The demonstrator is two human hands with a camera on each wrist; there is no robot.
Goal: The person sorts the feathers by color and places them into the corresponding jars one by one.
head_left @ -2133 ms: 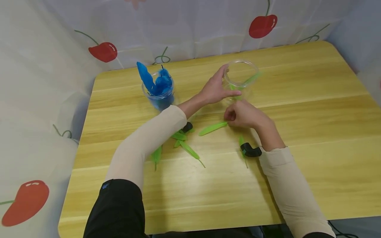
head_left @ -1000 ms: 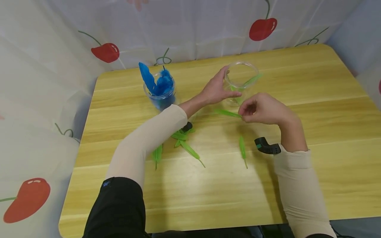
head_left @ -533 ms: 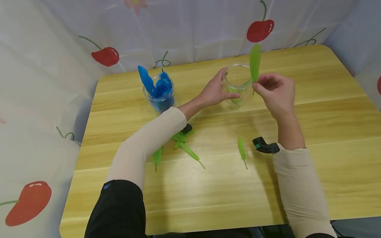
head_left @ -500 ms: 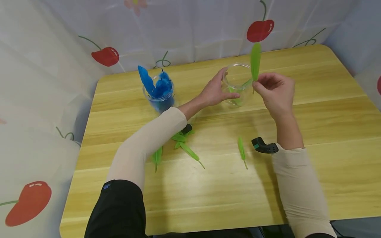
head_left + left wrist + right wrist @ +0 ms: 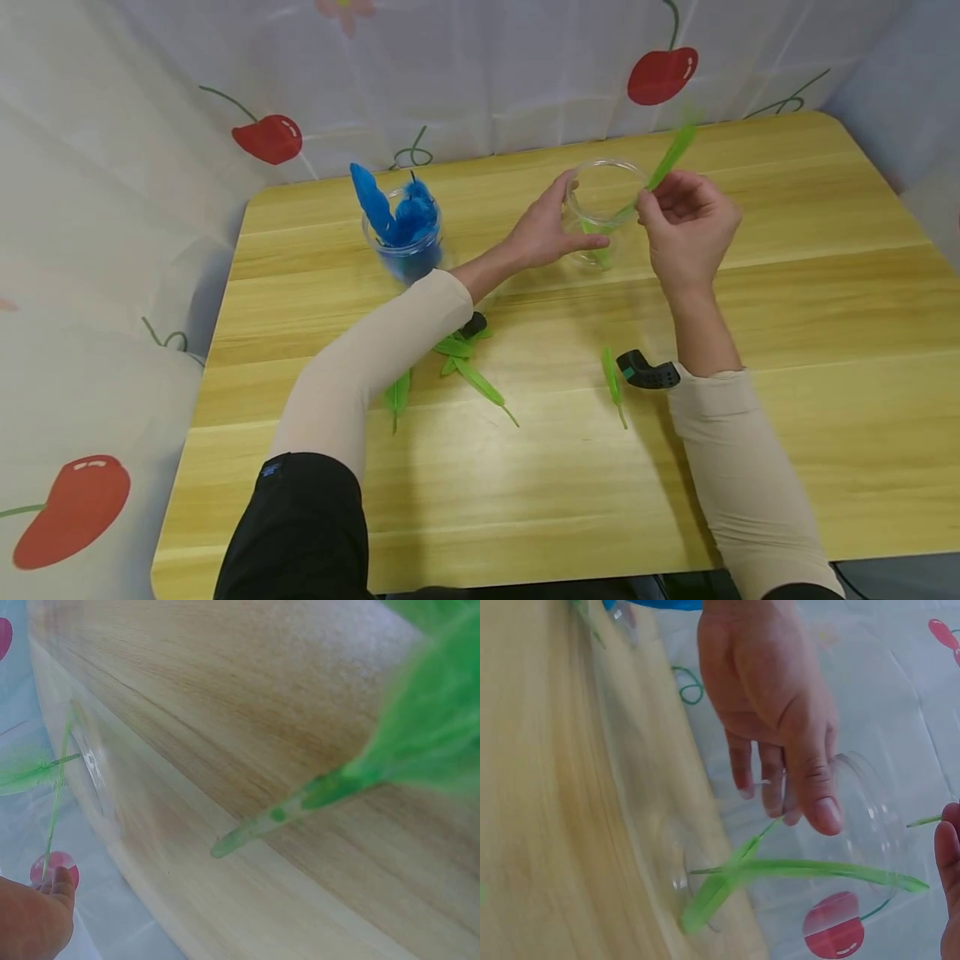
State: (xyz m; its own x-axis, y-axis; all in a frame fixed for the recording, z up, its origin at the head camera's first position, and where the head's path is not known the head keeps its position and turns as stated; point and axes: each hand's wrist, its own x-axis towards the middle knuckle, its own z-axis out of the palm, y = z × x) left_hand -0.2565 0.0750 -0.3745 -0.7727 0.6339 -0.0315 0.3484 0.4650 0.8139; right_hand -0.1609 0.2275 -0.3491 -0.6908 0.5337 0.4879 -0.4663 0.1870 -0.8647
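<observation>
My left hand (image 5: 543, 229) grips a clear plastic jar (image 5: 596, 223) from its left side, thumb in front. Two green feathers (image 5: 810, 870) cross inside the jar in the right wrist view; one pokes past the rim. Beside the rim on the right, my right hand (image 5: 692, 229) pinches another green feather (image 5: 672, 156) by its stem end, the vane slanting up and away. At the right edge of the right wrist view, the bare end of a stem (image 5: 924, 820) shows at that hand's fingertips.
Several loose green feathers (image 5: 480, 382) lie beneath and near the left forearm. A single green feather (image 5: 612, 375) lies by the right wrist. A second clear jar (image 5: 408, 262), full of blue feathers (image 5: 375, 204), stands at the back left of the wooden table (image 5: 787, 292).
My right hand has lifted the green feather from the table, turned it upright and brought it beside the jar rim. Now the feather leans to the right. My left hand keeps its grip.
</observation>
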